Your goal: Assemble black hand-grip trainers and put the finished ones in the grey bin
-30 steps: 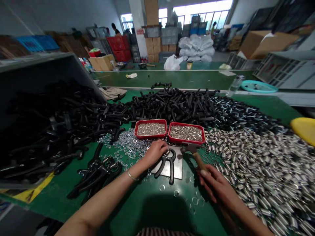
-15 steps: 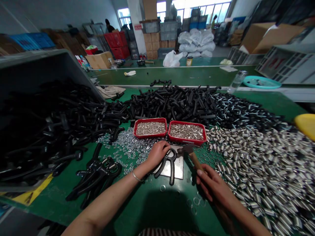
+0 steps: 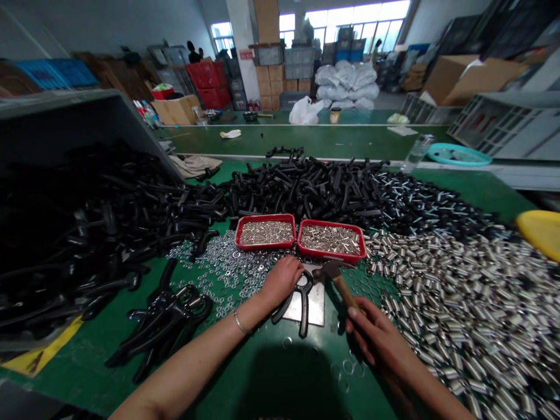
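Observation:
My left hand (image 3: pixel 282 281) is closed on the upper end of a black plastic clamp (image 3: pixel 305 309), whose two handles point toward me. Beneath the clamp lies a square metal plate (image 3: pixel 315 309). My right hand (image 3: pixel 371 331) grips the wooden handle of a hammer (image 3: pixel 345 291); the hammer's dark head is just right of the clamp's top, over the plate. Two red trays, the left one (image 3: pixel 266 247) and the right one (image 3: pixel 331 256), hold small metal pins behind my hands. Loose washers (image 3: pixel 227 268) lie to the left.
Black clamp parts (image 3: pixel 306 186) are heaped behind the trays and in a tilted grey bin (image 3: pixel 126 128) at left. Several assembled clamps (image 3: pixel 168 315) lie front left. Metal springs (image 3: pixel 459 303) cover the right side. A yellow dish (image 3: pixel 540 233) sits at the right edge.
The view has shifted slightly. My left fingers have closed further over the clamp's top, hiding the metal part there. The hammer head has turned a little and stays beside the clamp.

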Tool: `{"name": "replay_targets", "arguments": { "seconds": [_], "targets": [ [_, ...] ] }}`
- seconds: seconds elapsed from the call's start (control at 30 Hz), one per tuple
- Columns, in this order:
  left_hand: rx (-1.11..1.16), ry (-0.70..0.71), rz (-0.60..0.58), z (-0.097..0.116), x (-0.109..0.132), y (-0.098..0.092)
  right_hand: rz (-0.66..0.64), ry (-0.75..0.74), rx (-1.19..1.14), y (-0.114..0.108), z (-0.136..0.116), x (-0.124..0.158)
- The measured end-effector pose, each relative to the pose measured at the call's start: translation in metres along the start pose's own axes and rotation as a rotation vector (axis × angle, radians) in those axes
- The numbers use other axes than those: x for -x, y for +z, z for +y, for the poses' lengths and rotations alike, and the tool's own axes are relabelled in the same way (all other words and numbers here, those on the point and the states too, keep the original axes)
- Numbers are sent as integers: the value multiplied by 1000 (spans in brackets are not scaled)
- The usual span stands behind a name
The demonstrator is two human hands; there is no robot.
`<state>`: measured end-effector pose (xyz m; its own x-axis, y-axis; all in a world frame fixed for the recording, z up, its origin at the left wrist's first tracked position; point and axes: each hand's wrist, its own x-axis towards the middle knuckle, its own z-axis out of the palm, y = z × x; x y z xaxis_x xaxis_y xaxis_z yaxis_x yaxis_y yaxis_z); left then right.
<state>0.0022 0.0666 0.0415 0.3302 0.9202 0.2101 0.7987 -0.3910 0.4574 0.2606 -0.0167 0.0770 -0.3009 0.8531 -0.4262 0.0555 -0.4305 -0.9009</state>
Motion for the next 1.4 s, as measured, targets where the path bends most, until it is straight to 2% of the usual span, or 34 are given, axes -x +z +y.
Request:
{"name": "replay_targets", "arguments": {
  "seconds": [0.07,0.13,0.27,0.37,0.43,0.5,0.57,0.67,0.8,0.87,0.97,1.07,1.13,1.2,1.3,1.4],
  "targets": [
    [-93,119,-43,-4,-1,3,-2,-10,27,-2,-1,-2],
    [-115,172,-63,-8,-2,4,-3,-18,90,-7,-5,-5],
    [-10,101,-21,-2,4,-5,-2,-108,396,-19,-21,-10],
    [8,56,77,10,22,-16,15,-337,664,-23,-41,-7],
    [-43,96,41,17,38,-22,36,-518,784,-21,-53,-6],
    [-95,174,-43,21,50,-25,37,-616,878,-15,-61,-11],
    [-113,224,-86,22,58,-25,0,-575,989,-9,-64,-20],
    [-93,212,-69,20,62,-23,-86,-495,1055,-4,-66,-33],
    [-78,196,-58,17,63,-20,-24,-605,976,-2,-65,-38],
    [-73,187,-54,17,63,-19,-15,-577,1017,-3,-64,-38],
    [-63,174,-45,19,63,-19,-71,-546,1049,-6,-64,-38],
    [-46,178,-34,22,63,-20,-42,-563,1058,-7,-65,-38],
    [-9,165,-20,23,65,-23,-41,-523,1088,-6,-64,-36],
    [25,82,14,25,70,-28,-90,-506,1079,-5,-60,-29],
    [-21,-153,50,32,83,-32,-155,-577,1019,-5,-49,-16],
    [-123,-267,-60,39,89,-27,-151,-515,1066,-12,-34,-14]
  ]
}}
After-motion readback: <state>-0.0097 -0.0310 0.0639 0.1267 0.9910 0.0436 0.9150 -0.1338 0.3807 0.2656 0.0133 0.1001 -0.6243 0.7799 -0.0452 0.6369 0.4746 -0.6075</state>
